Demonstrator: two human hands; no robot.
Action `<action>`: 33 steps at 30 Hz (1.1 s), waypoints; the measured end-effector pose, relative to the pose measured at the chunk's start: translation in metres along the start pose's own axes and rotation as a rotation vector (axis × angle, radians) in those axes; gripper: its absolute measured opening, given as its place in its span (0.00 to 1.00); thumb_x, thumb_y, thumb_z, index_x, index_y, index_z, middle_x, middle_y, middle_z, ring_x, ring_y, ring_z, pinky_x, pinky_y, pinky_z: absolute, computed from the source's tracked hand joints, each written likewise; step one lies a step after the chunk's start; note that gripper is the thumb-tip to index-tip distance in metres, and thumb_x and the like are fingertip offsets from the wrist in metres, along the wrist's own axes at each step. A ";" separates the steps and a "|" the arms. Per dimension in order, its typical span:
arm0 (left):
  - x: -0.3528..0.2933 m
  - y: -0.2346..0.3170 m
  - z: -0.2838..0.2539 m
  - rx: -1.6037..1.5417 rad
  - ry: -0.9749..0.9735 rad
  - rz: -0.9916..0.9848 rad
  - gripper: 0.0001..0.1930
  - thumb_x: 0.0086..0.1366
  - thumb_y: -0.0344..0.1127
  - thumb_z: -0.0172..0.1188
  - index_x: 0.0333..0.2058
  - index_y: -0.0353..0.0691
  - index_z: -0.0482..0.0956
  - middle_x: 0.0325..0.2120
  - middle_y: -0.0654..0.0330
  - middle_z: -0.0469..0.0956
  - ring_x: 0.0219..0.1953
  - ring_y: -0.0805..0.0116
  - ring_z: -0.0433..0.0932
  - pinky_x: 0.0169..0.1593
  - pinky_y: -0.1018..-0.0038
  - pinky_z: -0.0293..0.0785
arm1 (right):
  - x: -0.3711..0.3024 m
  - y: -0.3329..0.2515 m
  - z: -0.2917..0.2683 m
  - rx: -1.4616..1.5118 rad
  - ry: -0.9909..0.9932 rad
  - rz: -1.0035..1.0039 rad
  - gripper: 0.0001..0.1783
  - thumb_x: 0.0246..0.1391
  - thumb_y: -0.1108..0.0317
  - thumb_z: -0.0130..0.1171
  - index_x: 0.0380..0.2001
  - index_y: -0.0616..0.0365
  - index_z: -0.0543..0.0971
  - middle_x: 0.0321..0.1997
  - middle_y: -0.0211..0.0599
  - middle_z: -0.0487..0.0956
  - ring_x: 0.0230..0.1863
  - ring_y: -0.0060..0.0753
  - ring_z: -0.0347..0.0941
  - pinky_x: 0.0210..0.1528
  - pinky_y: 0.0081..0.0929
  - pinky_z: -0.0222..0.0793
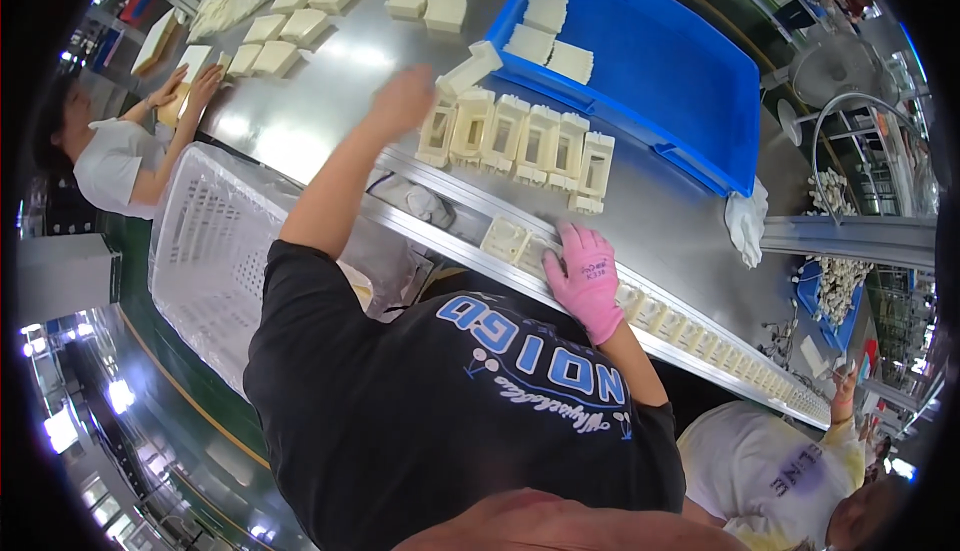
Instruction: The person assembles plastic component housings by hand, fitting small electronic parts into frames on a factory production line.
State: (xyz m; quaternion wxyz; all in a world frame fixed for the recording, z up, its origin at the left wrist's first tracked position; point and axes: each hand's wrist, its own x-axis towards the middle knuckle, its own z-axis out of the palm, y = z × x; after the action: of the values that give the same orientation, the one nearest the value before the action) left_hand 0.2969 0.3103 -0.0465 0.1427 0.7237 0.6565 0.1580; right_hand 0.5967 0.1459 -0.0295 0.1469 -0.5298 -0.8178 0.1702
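My left hand [403, 103], bare and smeared by motion, is over the metal table beside a tilted cream plastic piece [468, 71]. Its fingers are too blurred to show whether they hold anything. Just to its right stands a row of several cream plastic housings [535, 141] with rectangular openings. My right hand [585, 281] wears a pink glove and rests on the metal rail at the table's near edge. Its thumb is spread from the fingers, which touch or lie beside the square cream parts [508, 241] lined up in the rail.
A large blue bin [640, 71] holds several cream stacks [530, 43] at the far side. More cream stacks [280, 26] stand at the far left. A white perforated basket [220, 251] is left of me. Co-workers sit at left and right. A white cloth [745, 226] hangs by the bin.
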 end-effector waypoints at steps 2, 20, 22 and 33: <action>0.018 -0.062 0.019 0.090 0.083 -0.091 0.19 0.52 0.40 0.50 0.43 0.39 0.65 0.35 0.45 0.71 0.39 0.49 0.70 0.42 0.60 0.66 | 0.001 0.000 0.001 -0.010 0.007 0.007 0.22 0.43 0.62 0.50 0.43 0.60 0.66 0.38 0.46 0.69 0.40 0.46 0.64 0.44 0.37 0.56; 0.094 -0.013 0.020 0.163 -0.673 -0.027 0.34 0.48 0.64 0.48 0.38 0.35 0.74 0.40 0.49 0.72 0.46 0.52 0.68 0.52 0.48 0.43 | 0.004 -0.002 0.003 -0.023 -0.033 0.041 0.25 0.41 0.61 0.53 0.42 0.62 0.65 0.38 0.44 0.69 0.41 0.44 0.64 0.44 0.37 0.58; 0.100 -0.012 0.004 0.340 -0.742 0.007 0.34 0.47 0.62 0.50 0.40 0.34 0.73 0.40 0.49 0.72 0.43 0.52 0.71 0.51 0.51 0.51 | 0.005 0.001 0.003 -0.025 -0.039 0.055 0.25 0.41 0.61 0.53 0.43 0.62 0.65 0.39 0.44 0.69 0.41 0.44 0.64 0.45 0.37 0.58; 0.201 -0.080 0.028 0.453 -0.009 0.030 0.27 0.48 0.33 0.53 0.49 0.45 0.58 0.50 0.53 0.61 0.54 0.55 0.60 0.50 0.56 0.60 | 0.009 -0.002 -0.001 -0.010 -0.053 0.113 0.24 0.39 0.63 0.53 0.41 0.62 0.66 0.40 0.45 0.69 0.43 0.44 0.64 0.46 0.36 0.58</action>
State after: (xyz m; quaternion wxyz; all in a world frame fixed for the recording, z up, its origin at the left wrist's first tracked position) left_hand 0.2541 0.5180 -0.0962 -0.0229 0.7475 0.6639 0.0055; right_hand 0.5924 0.1539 -0.0270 0.1128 -0.5713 -0.7910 0.1878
